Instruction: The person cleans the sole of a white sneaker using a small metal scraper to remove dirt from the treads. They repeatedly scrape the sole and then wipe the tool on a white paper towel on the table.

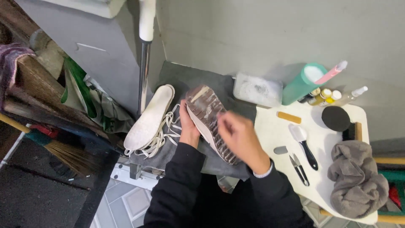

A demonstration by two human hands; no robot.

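Shoe (pixel 206 114): sole up, centre, over the grey cloth (pixel 177 80). Your left hand (pixel 188 126) clamps its edge at 9 o'clock, fingers closed around it. Your right hand (pixel 240 137) rests on the sole at 4 o'clock; fingers blurred, grip cannot be told. Insole (pixel 149 118) and laces (pixel 164 133): 9 o'clock, just beside.

A white worktop (pixel 274 131) carries a crumpled grey cloth (pixel 356 179), small clippers (pixel 299 169), a black-handled brush (pixel 304 145), a grey eraser block (pixel 280 150), a tan block (pixel 289 117) and a round black sponge (pixel 336 118). Beside it, a dark grey towel (pixel 181 78) bears a white insole (pixel 149 118) and loose white laces (pixel 162 135).
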